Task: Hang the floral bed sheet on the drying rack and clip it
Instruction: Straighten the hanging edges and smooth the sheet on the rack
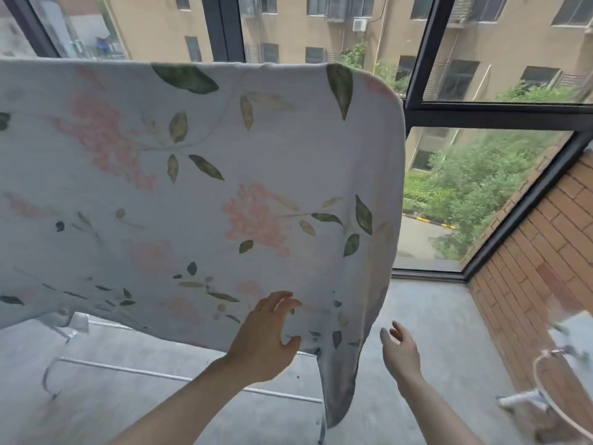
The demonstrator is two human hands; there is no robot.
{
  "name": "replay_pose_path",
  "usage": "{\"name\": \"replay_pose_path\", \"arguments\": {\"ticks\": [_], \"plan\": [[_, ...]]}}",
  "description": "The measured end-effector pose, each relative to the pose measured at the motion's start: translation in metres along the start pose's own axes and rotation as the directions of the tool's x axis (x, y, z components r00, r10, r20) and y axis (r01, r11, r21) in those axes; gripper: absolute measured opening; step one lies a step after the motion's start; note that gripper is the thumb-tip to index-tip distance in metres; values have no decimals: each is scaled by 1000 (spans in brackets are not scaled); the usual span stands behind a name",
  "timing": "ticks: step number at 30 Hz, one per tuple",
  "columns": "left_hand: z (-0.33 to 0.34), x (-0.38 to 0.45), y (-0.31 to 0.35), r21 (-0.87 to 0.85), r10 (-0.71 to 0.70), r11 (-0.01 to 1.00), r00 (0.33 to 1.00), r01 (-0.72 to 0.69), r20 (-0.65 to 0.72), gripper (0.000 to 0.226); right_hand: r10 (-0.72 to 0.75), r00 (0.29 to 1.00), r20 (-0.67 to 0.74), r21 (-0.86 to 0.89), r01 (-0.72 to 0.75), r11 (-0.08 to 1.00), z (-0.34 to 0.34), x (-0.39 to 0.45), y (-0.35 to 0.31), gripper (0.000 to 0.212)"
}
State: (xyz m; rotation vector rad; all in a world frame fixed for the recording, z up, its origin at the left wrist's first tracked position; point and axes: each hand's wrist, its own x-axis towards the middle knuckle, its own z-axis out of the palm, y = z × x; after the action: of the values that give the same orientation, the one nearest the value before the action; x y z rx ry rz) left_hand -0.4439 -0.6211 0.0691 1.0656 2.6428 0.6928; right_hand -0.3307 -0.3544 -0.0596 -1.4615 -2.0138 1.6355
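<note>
- The floral bed sheet (pixel 199 187) hung draped over the drying rack (pixel 179 377), by the window (pixel 494 107).
- The left hand (pixel 266 338) touched its lower part, grip loose, fingers spread.
- The right hand (pixel 399 351) hovered beside it, grip relaxed and empty.

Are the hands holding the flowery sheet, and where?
No. The left hand is open at the sheet's lower edge; the right hand is open, apart from it.

The floral bed sheet (pixel 199 187) is draped over the drying rack (pixel 179 377) before the window (pixel 481 107), with the left hand (pixel 266 335) at its lower edge and the right hand (pixel 401 351) just right of it.
</note>
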Motion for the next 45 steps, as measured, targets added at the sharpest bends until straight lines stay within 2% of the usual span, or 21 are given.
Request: {"name": "replay_pose_path", "arguments": {"ticks": [2, 4, 9, 11, 12, 15, 16, 18, 21, 24, 26, 29, 30, 32, 34, 36, 39, 43, 45], "plan": [[15, 0, 9, -35, -14, 999, 999, 16, 45, 53, 115, 991, 65, 12, -116, 993, 3, 1, 22, 55], [19, 10, 18, -39, -9, 999, 999, 11, 48, 54, 169, 979, 114, 16, -172, 985, 5, 9, 30, 60], [11, 56, 49, -38, -30, 999, 998, 28, -47, 51, 228, 957, 178, -5, -231, 973, 6, 81, 43, 71], [12, 72, 62, -48, -53, 998, 995, 50, -80, 50, 204, 953, 224, 14, -212, 977, 4, 108, 34, 70], [13, 80, 68, -58, -66, 996, 994, 61, -90, 50, 172, 952, 253, 32, -186, 982, 3, 116, 24, 65], [21, 98, 86, -83, -111, 991, 987, 102, -112, 48, 39, 940, 339, 116, -83, 990, -7, 133, -7, 25], [22, 101, 91, -88, -126, 989, 984, 115, -127, 47, -4, 940, 341, 108, -35, 993, -10, 139, -12, 18], [23, 106, 100, -112, -158, 984, 972, 140, -172, 45, -77, 952, 296, 95, 50, 994, -19, 146, -20, 18], [21, 113, 110, -140, -196, 976, 952, 167, -237, 43, -115, 992, 51, 222, 101, 970, -44, 167, -40, 22], [17, 120, 116, -156, -222, 971, 932, 183, -288, 44, -122, 982, -146, 360, 167, 918, -71, 204, -86, 24], [17, 123, 120, -160, -241, 967, 921, 200, -306, 44, -196, 959, -205, 310, 253, 916, -81, 224, -128, 22], [19, 125, 128, -184, -259, 961, 901, 205, -348, 42, -383, 896, -225, 197, 427, 882, -79, 230, -186, 19], [19, 125, 130, -197, -268, 958, 894, 208, -359, 42, -428, 879, -212, 168, 464, 870, -73, 231, -197, 18], [19, 126, 133, -217, -292, 950, 882, 224, -370, 42, -445, 887, -123, 68, 454, 888, -58, 235, -201, 18], [18, 125, 134, -212, -297, 950, 879, 231, -374, 43, -368, 927, 64, -77, 373, 925, -43, 243, -186, 20], [18, 123, 134, -199, -283, 955, 880, 221, -382, 45, -270, 928, 257, -172, 319, 932, -34, 245, -166, 21], [18, 118, 134, -200, -271, 958, 880, 206, -390, 45, -237, 909, 342, -60, 272, 960, -30, 222, -142, 27], [19, 113, 129, -208, -244, 963, 887, 173, -392, 48, -398, 902, 165, 197, 365, 910, -38, 144, -110, 29], [19, 111, 126, -199, -232, 966, 897, 166, -377, 51, -512, 844, 160, 307, 450, 839, -42, 101, -107, 31]]}}
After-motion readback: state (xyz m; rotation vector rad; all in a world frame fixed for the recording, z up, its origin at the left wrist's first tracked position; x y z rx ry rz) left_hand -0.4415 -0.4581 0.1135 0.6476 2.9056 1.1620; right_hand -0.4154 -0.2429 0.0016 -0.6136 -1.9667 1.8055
